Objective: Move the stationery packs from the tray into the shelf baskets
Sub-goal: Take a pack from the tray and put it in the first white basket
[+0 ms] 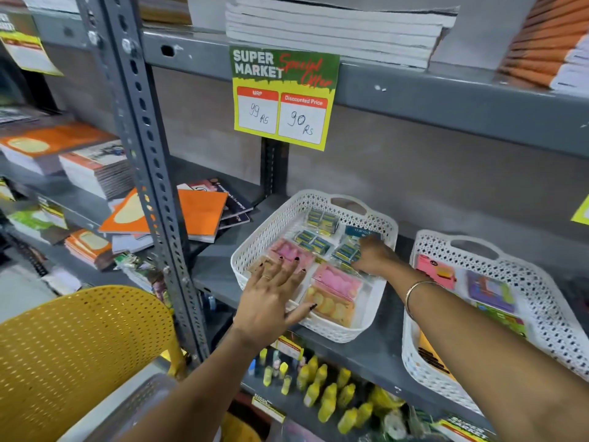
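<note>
A white lattice basket stands on the grey shelf and holds several clear stationery packs. At its back lie blue-and-yellow packs, at its front a pink pack and an orange pack. My left hand lies flat, fingers spread, over another pink pack at the front left. My right hand reaches in from the right, its fingers curled on a blue-and-yellow pack. A second white basket to the right holds pink, purple and green packs, partly hidden by my right forearm.
A yellow perforated plastic piece sits at the lower left. A slotted grey upright stands left of the basket. A price sign hangs from the shelf above. Notebooks lie to the left; yellow bottles fill the shelf below.
</note>
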